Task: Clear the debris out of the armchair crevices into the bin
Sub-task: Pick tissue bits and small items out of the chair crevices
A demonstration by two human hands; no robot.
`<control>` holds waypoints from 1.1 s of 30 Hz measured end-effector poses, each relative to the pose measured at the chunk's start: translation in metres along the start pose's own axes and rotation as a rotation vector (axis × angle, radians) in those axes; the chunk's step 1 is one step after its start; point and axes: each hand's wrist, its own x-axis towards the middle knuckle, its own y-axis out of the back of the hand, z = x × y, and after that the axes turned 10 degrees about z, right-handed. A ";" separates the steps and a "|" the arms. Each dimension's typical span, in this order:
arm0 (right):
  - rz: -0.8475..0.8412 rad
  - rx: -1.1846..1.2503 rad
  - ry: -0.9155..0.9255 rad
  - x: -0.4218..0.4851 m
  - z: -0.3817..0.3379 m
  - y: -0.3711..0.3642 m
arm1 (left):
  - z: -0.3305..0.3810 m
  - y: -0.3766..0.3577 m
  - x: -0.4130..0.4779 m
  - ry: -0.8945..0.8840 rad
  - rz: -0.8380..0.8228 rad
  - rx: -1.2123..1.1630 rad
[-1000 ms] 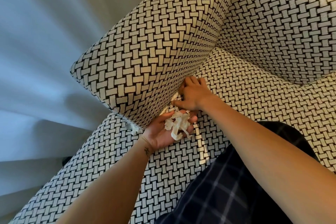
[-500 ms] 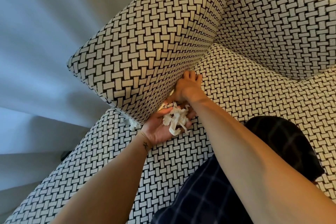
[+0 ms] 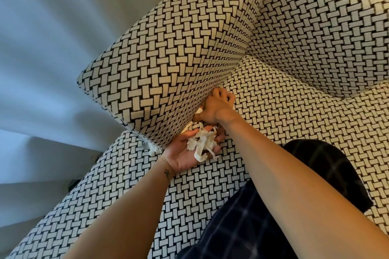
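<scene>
The armchair has a black-and-white woven pattern; its left armrest stands over the seat cushion. My left hand lies palm up on the seat beside the armrest and cups a wad of white paper scraps. Just beyond it my right hand reaches into the crevice between armrest and seat, fingers curled, with a white scrap at the thumb side. Another white scrap pokes out of the crevice at the armrest's front corner. No bin is in view.
The chair's backrest rises at the upper right. A dark checked garment on my leg covers the lower seat. A pale wall and floor lie left of the chair.
My right hand has pushed a little further along and into the crevice. The left hand has stayed beside the armrest with the paper wad in its palm.
</scene>
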 end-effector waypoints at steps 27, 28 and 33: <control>-0.013 0.654 0.120 -0.069 0.046 0.003 | -0.002 0.004 -0.001 -0.021 -0.001 -0.023; -0.036 0.609 0.149 -0.072 0.048 0.003 | -0.002 0.006 0.000 -0.018 -0.011 -0.014; -0.107 0.491 0.226 -0.089 0.045 0.010 | 0.000 0.008 0.002 -0.008 -0.066 0.009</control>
